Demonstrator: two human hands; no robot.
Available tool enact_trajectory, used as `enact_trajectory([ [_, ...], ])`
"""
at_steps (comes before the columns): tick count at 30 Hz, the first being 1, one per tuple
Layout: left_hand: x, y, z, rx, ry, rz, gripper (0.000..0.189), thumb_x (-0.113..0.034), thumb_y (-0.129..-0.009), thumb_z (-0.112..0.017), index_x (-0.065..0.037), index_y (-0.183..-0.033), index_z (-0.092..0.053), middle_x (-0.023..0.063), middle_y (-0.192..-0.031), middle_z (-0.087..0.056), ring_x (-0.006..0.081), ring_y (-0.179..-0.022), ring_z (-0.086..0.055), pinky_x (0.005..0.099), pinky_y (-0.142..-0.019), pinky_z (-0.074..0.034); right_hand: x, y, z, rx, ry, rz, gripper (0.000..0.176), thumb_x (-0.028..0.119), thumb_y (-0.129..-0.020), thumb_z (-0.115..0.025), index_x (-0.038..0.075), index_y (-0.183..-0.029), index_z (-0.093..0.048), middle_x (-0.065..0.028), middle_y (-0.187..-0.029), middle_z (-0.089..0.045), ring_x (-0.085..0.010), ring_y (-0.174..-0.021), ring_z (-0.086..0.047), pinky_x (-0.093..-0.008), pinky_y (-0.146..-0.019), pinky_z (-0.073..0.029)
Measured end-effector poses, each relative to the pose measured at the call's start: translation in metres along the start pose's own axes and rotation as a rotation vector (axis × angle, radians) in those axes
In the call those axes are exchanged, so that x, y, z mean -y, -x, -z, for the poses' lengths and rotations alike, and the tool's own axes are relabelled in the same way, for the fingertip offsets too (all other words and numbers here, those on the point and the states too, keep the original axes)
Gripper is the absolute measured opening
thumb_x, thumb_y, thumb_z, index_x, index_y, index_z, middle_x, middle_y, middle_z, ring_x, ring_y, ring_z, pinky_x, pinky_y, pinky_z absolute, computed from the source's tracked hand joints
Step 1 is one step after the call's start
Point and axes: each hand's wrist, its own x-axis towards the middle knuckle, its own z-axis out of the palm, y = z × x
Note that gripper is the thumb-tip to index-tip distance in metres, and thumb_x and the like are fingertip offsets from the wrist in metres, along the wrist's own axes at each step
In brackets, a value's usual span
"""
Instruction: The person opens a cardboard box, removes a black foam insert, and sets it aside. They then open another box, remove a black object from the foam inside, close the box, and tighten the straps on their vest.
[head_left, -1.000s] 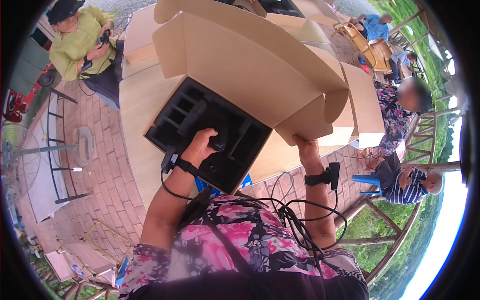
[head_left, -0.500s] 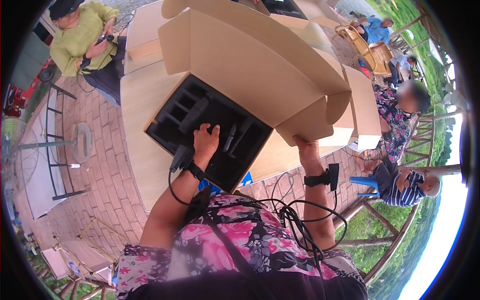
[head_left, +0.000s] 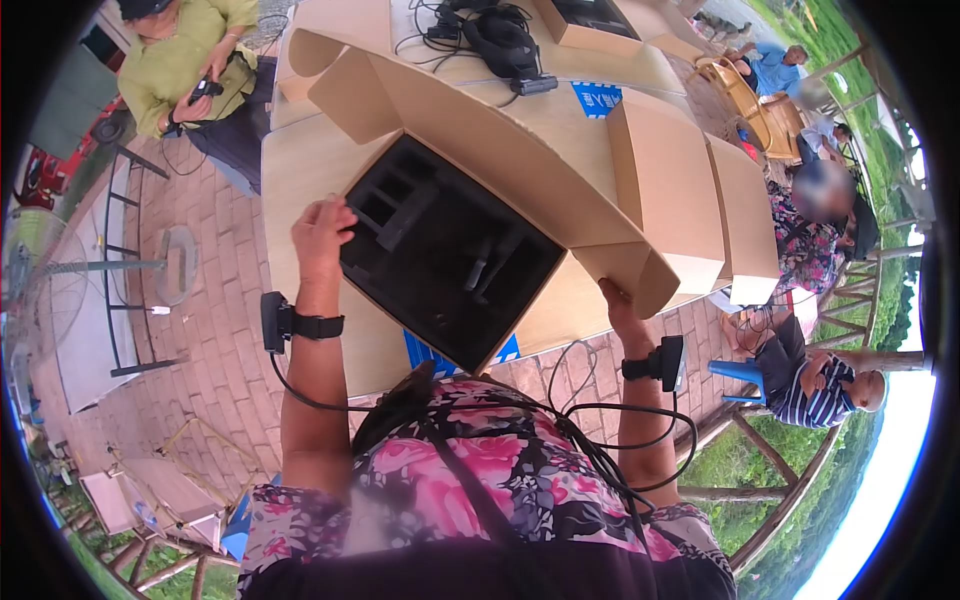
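An open cardboard box (head_left: 590,130) with a black foam insert (head_left: 450,240) sits tilted in view on the table, its lid raised away from me. A small grey item (head_left: 478,270) lies in the foam. My left hand (head_left: 322,232) is at the left corner of the box, fingers bent and close together; whether they grip the edge is unclear. My right hand (head_left: 622,302) touches the right side of the lid, its fingers partly hidden behind the cardboard. Each wrist wears a black strap with a device and a cable.
More cardboard boxes (head_left: 660,190) stand to the right on the table (head_left: 400,350). Black cables and a headset (head_left: 500,42) lie farther back. A person (head_left: 190,60) stands at the left; several people sit at the right. A blue stool (head_left: 738,370) is beside the table.
My left hand has moved from over the foam to the box's left corner. The lid has come lower and nearer, uncovering the headset and cables behind it. My right hand stays at the lid.
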Motion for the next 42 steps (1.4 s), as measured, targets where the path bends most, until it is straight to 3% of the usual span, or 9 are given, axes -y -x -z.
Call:
enact_trajectory([
  [5, 0.030, -0.044, 0.056, -0.366, -0.626, -0.329, 0.040, -0.032, -0.081, -0.064, 0.000, -0.103, -0.059, 0.0111, -0.081, -0.063, 0.0233, -0.080, -0.063, 0.0335, -0.067, -0.048, 0.026, -0.008, -0.001, 0.041, 0.029, 0.008, 0.021, 0.009, -0.082, -0.063, 0.002, -0.102, -0.058, -0.0134, -0.086, -0.061, -0.0242, -0.080, -0.059, -0.0365, -0.068, -0.047],
  [22, 0.040, 0.027, 0.049, 0.170, -1.197, -0.021, 0.038, -0.029, -0.076, -0.068, 0.000, -0.098, -0.056, 0.0215, -0.079, -0.062, 0.0371, -0.077, -0.061, 0.0408, -0.068, -0.047, 0.000, -0.036, -0.056, -0.068, -0.260, -0.138, 0.020, 0.004, -0.084, -0.056, -0.001, -0.103, -0.055, -0.0118, -0.093, -0.058, -0.0240, -0.086, -0.055, -0.0364, -0.076, -0.045],
  [25, 0.030, 0.013, 0.055, -0.023, -0.963, -0.278, 0.041, -0.030, -0.078, -0.067, 0.000, -0.104, -0.056, 0.0226, -0.083, -0.063, 0.0347, -0.085, -0.062, 0.0384, -0.073, -0.048, -0.027, -0.022, -0.062, -0.060, 1.020, 0.669, 0.014, 0.009, -0.087, -0.058, 0.004, -0.100, -0.059, -0.0037, -0.090, -0.059, -0.0183, -0.085, -0.056, -0.0324, -0.070, -0.046],
  [26, 0.010, 0.012, 0.053, -0.050, -0.850, -0.269, 0.042, -0.030, -0.079, -0.065, -0.001, -0.108, -0.056, 0.0218, -0.088, -0.063, 0.0313, -0.088, -0.062, 0.0355, -0.076, -0.047, -0.084, -0.007, -0.083, 0.202, 1.628, 0.502, 0.017, 0.013, -0.083, -0.062, 0.006, -0.098, -0.060, -0.0071, -0.091, -0.060, -0.0229, -0.084, -0.058, -0.0359, -0.070, -0.047],
  [29, -0.035, -0.004, 0.058, -0.187, -0.316, -0.344, 0.042, -0.028, -0.085, -0.059, -0.002, -0.117, -0.053, 0.0154, -0.098, -0.062, 0.0228, -0.093, -0.059, 0.0309, -0.083, -0.044, -0.005, -0.007, -0.068, 0.025, 1.709, 0.556, 0.017, 0.015, -0.083, -0.062, 0.006, -0.097, -0.061, -0.0090, -0.084, -0.062, -0.0210, -0.086, -0.059, -0.0367, -0.072, -0.047],
  [32, -0.095, 0.014, 0.046, -0.244, -0.041, -0.336, 0.042, -0.028, -0.087, -0.056, -0.002, -0.120, -0.050, 0.0128, -0.107, -0.058, 0.0207, -0.101, -0.054, 0.0322, -0.090, -0.040, -0.075, -0.016, -0.083, 0.187, 0.986, -0.041, 0.020, 0.017, -0.085, -0.060, 0.004, -0.101, -0.059, -0.0117, -0.094, -0.063, -0.0234, -0.089, -0.060, -0.0385, -0.075, -0.047],
  [35, -0.126, 0.032, 0.025, -0.158, -0.074, -0.657, 0.042, -0.031, -0.090, -0.054, -0.002, -0.120, -0.050, 0.0124, -0.111, -0.055, 0.0218, -0.106, -0.051, 0.0339, -0.093, -0.037, -0.035, -0.022, -0.070, -0.014, 0.888, 0.439, 0.016, 0.016, -0.088, -0.058, 0.002, -0.097, -0.059, -0.0121, -0.085, -0.063, -0.0231, -0.080, -0.061, -0.0340, -0.066, -0.049],
  [38, -0.137, 0.040, 0.005, 0.035, -0.302, -0.949, 0.044, -0.033, -0.089, -0.055, -0.003, -0.122, -0.049, 0.0134, -0.115, -0.053, 0.0226, -0.110, -0.048, 0.0334, -0.096, -0.035, -0.053, -0.024, -0.078, -0.159, 0.170, 0.156, 0.016, 0.016, -0.089, -0.056, 0.002, -0.096, -0.058, -0.0119, -0.079, -0.060, -0.0228, -0.074, -0.061, -0.0352, -0.061, -0.049],
  [42, -0.141, 0.037, 0.000, 0.168, -0.444, -0.965, 0.037, -0.029, -0.085, -0.060, -0.006, -0.114, -0.056, 0.0115, -0.109, -0.056, 0.0233, -0.104, -0.052, 0.0313, -0.092, -0.039, -0.010, -0.027, -0.066, -0.082, 0.287, 0.081, 0.016, 0.016, -0.091, -0.053, 0.002, -0.097, -0.057, -0.0113, -0.077, -0.058, -0.0238, -0.070, -0.061, -0.0363, -0.060, -0.049],
])
